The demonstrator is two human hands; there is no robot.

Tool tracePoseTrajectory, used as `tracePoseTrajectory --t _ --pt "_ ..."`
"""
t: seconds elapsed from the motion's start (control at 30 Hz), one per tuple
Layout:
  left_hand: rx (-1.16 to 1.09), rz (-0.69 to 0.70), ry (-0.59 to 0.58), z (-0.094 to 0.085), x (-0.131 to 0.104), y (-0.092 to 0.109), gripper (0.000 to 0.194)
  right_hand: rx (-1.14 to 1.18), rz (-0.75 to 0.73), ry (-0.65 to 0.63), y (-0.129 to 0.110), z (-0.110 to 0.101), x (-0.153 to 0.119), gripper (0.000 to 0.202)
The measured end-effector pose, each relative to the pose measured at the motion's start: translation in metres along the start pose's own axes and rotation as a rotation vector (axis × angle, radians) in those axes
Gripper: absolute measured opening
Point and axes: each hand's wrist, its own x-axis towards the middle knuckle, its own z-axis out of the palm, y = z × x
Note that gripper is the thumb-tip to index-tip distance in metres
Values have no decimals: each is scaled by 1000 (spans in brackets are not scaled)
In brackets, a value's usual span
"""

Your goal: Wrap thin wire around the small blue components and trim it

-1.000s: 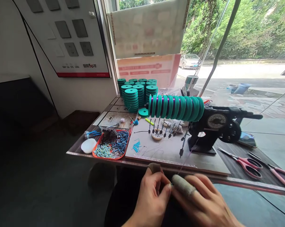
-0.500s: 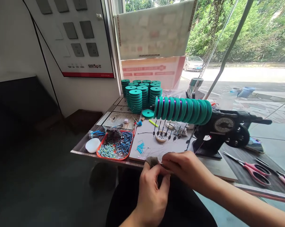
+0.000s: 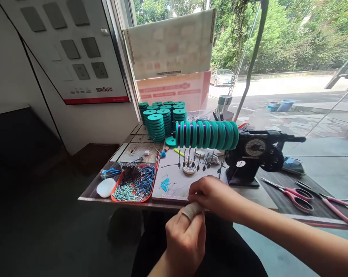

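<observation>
My left hand (image 3: 185, 238) is closed just off the table's front edge, with a grey-brown wrap (image 3: 192, 210) around one finger. Close above it, my right hand (image 3: 211, 194) is pinched shut at the near edge of the pale board (image 3: 181, 195). Whatever the fingers of either hand hold is hidden or too fine to make out. On the board, beyond my hands, lie small blue tubes (image 3: 165, 184) and a round dish of small beads (image 3: 189, 167). Several dark little pieces on thin stems (image 3: 198, 168) hang or stand around that dish.
A black winding machine (image 3: 256, 148) carries a row of green spools (image 3: 207, 134). Stacks of green spools (image 3: 155, 129) stand behind. Left are an orange tray (image 3: 114, 196) of small parts and a white lid (image 3: 105, 187). Right lie red-handled scissors (image 3: 297, 198) and a pink-handled tool (image 3: 335, 209).
The view has swung slightly right. My left hand has turned so its wrapped finger lies on top, and the fingers have closed more. My right hand stays pinched close by.
</observation>
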Motion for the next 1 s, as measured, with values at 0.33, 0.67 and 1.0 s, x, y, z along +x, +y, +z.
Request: tracePoseTrajectory --t 0.33,0.67,1.0 --pt "-908 -966 -193 -4 8 14 5 -285 -578 557 22 11 -80 22" --pt "-1099 -1160 -223 -1 8 13 11 -135 -486 557 47 72 -101 26" --pt "-1148 -1216 -233 3 9 11 16 -250 -605 670 46 69 -108 26"
